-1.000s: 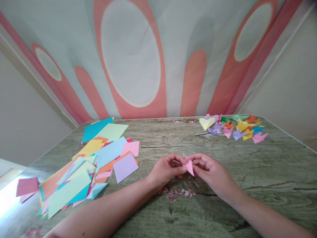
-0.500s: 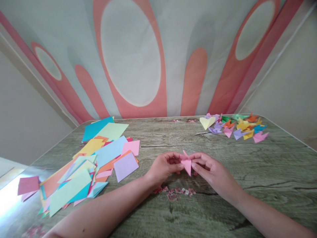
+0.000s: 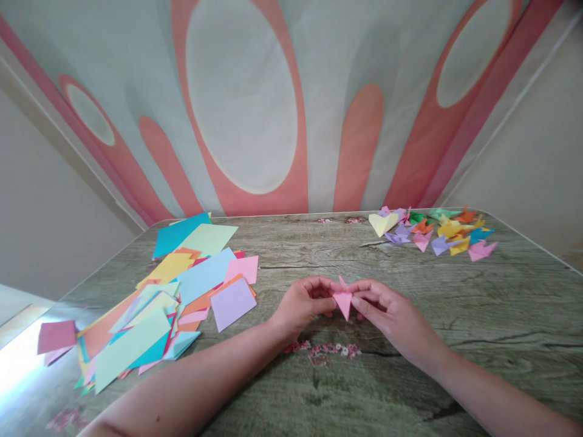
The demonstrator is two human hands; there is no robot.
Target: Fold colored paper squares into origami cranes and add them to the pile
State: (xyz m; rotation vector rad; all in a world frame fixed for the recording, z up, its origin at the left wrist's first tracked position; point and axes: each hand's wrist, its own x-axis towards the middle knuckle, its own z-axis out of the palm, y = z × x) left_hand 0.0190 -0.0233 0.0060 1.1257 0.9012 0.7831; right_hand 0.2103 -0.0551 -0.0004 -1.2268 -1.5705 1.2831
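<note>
- Backdrop (image 3: 241,91): biggest thing in the rm, pale grey w/ coral-pink bands & rounded shapes, hung behind the table's far edge.
- Table (image 3: 291,394): wood-grain top, greyish-green/brown, w/ a small pink-&-white floral pattern (image 3: 341,350) near the person's wrists.
- Paper heap (image 3: 132,346): L side of table, loose sheets overlapping at all angles: teal, pale green, lt blue, yellow, orange, pink. A lilac square (image 3: 233,303) lies at its R edge, nearest the hands; a dark-pink square (image 3: 56,337) sits out at the far L.
- Folded pieces (image 3: 450,229): grouped at the far R, small pointed shapes in purple, pink, orange, yellow, blue, green, tips facing various ways. A pale-yellow one (image 3: 382,224) is at the group's L end.
- R hand (image 3: 392,309): thumb & forefinger narrow, pinching the R side of the pink paper; other fingers curled, partly hidden.
- L hand (image 3: 303,306): same sort of grip on the L side, thumb in front, fingers bent behind.
- Pink folded paper (image 3: 343,302): btwn the two hands' fingertips, mid-table, just R of centre; can't tell if it touches the tabletop. Long axis runs near-to-far, far end leaning slightly L. Broad triangular flap points toward the person, a bit R; thin spike points away, toward the backdrop.
</note>
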